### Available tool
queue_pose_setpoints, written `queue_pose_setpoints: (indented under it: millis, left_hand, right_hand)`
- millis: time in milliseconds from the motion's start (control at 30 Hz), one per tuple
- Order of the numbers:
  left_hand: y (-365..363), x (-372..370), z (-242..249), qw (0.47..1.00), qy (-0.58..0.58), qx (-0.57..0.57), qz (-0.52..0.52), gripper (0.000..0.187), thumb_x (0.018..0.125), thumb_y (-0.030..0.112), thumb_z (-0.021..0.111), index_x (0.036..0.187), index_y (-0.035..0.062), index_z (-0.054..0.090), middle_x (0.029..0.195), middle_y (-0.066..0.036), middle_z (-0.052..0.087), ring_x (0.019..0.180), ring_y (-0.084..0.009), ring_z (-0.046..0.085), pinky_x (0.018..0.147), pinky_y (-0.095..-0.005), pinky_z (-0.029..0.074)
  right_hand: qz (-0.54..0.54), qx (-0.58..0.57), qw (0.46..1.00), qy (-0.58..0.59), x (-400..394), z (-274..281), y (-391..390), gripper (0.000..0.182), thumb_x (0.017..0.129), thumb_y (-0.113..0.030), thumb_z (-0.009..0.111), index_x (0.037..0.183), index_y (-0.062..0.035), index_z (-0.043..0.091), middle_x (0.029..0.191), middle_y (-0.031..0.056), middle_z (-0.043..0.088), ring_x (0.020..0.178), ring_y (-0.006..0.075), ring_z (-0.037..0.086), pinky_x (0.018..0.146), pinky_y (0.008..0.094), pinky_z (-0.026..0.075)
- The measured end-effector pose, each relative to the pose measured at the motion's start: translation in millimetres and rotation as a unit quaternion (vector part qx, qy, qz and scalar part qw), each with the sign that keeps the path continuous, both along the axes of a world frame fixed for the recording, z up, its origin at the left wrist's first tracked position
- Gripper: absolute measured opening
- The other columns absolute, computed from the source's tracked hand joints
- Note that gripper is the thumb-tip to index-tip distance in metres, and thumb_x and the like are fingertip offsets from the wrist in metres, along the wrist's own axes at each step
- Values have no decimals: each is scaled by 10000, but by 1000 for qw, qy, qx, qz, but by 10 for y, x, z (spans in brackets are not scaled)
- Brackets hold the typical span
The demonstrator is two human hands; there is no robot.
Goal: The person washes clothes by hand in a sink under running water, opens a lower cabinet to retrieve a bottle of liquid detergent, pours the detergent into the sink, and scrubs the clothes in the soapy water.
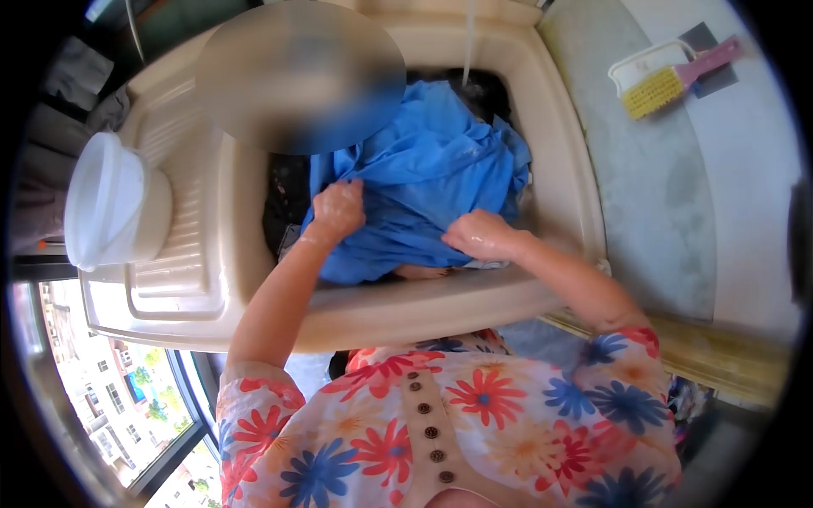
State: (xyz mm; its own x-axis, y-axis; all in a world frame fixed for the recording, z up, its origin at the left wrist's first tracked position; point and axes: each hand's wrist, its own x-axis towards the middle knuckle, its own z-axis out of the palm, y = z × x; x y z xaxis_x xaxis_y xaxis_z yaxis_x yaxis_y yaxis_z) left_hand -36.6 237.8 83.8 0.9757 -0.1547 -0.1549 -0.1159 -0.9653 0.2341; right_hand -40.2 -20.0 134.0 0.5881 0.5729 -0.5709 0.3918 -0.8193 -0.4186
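A wet blue cloth garment lies bunched in the basin of a beige laundry sink. My left hand is closed on its left side, knuckles up, with the fabric pulled into folds. On the lower right part, my right hand pinches the same cloth. Both hands look wet, with some suds on them. Dark fabric shows under the blue cloth at the basin's left. A thin stream of water falls into the basin at the back right. A blurred oval hides the upper left of the basin.
On the sink's ribbed washboard at left stands a white plastic bucket. A yellow-bristled brush with a pink handle lies on the ledge at right. A window is at lower left.
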Motion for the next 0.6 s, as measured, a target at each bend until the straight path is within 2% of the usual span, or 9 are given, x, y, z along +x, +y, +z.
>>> queue_pose_setpoints:
  millis: [133, 233, 267, 367, 400, 500, 533, 567, 600]
  left_hand:
    - [-46, -48, 55, 999, 33, 12, -14, 185, 657, 61, 574, 840, 73, 600, 845, -137, 622, 853, -315, 596, 740, -405, 481]
    - [-54, -106, 278, 999, 39, -1, -1, 152, 650, 47, 557, 792, 56, 611, 823, -152, 621, 822, -316, 597, 718, -387, 484]
    - [-64, -109, 370, 999, 33, -14, 9, 141, 649, 46, 552, 776, 50, 613, 816, -157, 619, 807, -315, 598, 709, -379, 484]
    - [78, -56, 510, 972, -103, -211, -13, 152, 671, 88, 521, 772, 73, 632, 799, -143, 624, 742, -305, 605, 681, -365, 492]
    - [49, -61, 612, 937, -48, -339, 75, 167, 675, 105, 522, 790, 41, 625, 725, -132, 621, 680, -259, 595, 664, -327, 475]
    - [136, 54, 664, 846, 84, -487, 200, 173, 683, 107, 521, 799, 30, 623, 674, -105, 611, 684, -197, 591, 680, -286, 464]
    - [188, 80, 520, 795, 115, -561, 200, 176, 705, 158, 556, 798, 25, 624, 679, -71, 598, 686, -134, 564, 679, -261, 452]
    - [98, 32, 597, 822, 111, -533, 169, 192, 703, 157, 567, 825, 20, 624, 689, -62, 600, 682, -125, 556, 665, -249, 445]
    - [-75, -61, 727, 846, 107, -504, 138, 211, 701, 156, 577, 851, 15, 624, 699, -52, 602, 677, -117, 549, 651, -237, 438]
  right_hand:
    - [-78, 15, 981, -179, 242, -176, -79, 253, 772, -225, 599, 971, -69, 585, 792, 138, 637, 794, 333, 605, 676, 428, 464]
    - [-74, -49, 969, -229, 317, 3, -25, 271, 740, -191, 632, 979, -81, 570, 778, 129, 635, 788, 319, 610, 666, 413, 470]
    - [-71, -68, 968, -233, 332, 33, -46, 211, 725, -191, 635, 897, -79, 588, 777, 123, 633, 785, 313, 608, 662, 401, 473]
    - [-84, -55, 972, -210, 367, 12, -187, 162, 702, -179, 637, 829, -84, 603, 794, 121, 634, 791, 313, 605, 658, 387, 476]
    - [-128, -20, 965, -229, 397, 22, -211, 113, 680, -162, 632, 763, -87, 612, 778, 116, 630, 764, 312, 598, 651, 380, 472]
    - [-151, 173, 932, -279, 598, 241, -419, 114, 683, -145, 613, 761, -62, 611, 761, 102, 625, 704, 253, 595, 626, 350, 458]
    - [-207, 283, 910, -224, 673, 250, -466, 94, 693, -134, 599, 731, -48, 597, 726, 74, 602, 670, 198, 566, 602, 319, 438]
    - [-258, 388, 869, -164, 729, 261, -504, 90, 704, -123, 585, 701, -33, 583, 691, 45, 579, 636, 142, 536, 577, 287, 418]
    - [-323, 400, 855, -72, 737, 389, -520, 89, 728, -109, 562, 702, -24, 571, 686, 1, 538, 646, 67, 475, 567, 227, 379]
